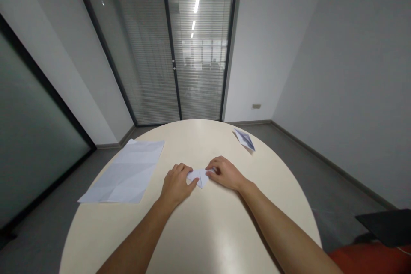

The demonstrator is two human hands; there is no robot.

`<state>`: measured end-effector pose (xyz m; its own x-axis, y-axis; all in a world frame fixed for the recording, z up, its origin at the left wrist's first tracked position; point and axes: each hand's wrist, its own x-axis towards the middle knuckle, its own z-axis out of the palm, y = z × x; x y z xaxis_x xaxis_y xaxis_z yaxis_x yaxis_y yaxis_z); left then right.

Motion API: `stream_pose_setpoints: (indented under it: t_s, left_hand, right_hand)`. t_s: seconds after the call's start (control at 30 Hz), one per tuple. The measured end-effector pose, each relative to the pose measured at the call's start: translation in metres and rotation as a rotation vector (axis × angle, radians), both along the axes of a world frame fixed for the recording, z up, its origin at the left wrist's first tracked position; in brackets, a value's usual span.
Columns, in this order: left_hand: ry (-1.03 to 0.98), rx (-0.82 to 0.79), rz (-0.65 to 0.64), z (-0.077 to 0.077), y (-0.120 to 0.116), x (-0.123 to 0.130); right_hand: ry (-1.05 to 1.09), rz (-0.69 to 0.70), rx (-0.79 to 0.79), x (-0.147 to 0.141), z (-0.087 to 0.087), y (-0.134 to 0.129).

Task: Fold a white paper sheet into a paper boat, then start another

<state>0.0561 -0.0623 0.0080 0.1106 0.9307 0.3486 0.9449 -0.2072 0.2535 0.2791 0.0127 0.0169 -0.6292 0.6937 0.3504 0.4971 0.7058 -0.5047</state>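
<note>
A small piece of folded white paper (200, 177) lies near the middle of the round table, a pointed corner toward me and crease lines on its face. My left hand (177, 183) grips its left end, thumb in front and fingers behind. On the right end, my right hand (224, 173) pinches the paper between thumb and fingertips. Both hands cover the paper's ends, so its full outline is hidden.
Creased white sheets (131, 173) lie flat at the table's left edge. Another folded paper piece (245, 140) sits at the back right edge. The cream table (205, 231) has a rounded rim. At lower right are a black flat object (387, 226) and something red (369, 260).
</note>
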Motion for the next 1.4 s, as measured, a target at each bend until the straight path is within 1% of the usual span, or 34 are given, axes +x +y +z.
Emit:
stream_pose_setpoints:
  t_s: [0.23, 0.47, 0.63, 0.83, 1.4]
  left_hand:
    - [-0.025, -0.003, -0.1, 0.0, 0.0, 0.002]
    - [-0.037, 0.008, -0.142, 0.002, -0.003, 0.003]
    - [-0.042, 0.01, -0.153, 0.004, -0.005, 0.005]
    - [-0.065, -0.007, -0.189, 0.003, -0.004, 0.003]
    - [-0.084, -0.006, -0.183, -0.001, -0.004, 0.002]
  right_hand:
    - [-0.08, 0.095, 0.075, -0.009, 0.002, -0.007]
    - [-0.152, 0.144, 0.126, -0.014, 0.005, -0.014]
    - [-0.125, 0.121, 0.098, -0.014, 0.003, -0.014]
    - [-0.118, 0.116, 0.065, -0.015, 0.001, -0.012]
    - [-0.123, 0.126, 0.053, -0.012, 0.001, -0.011]
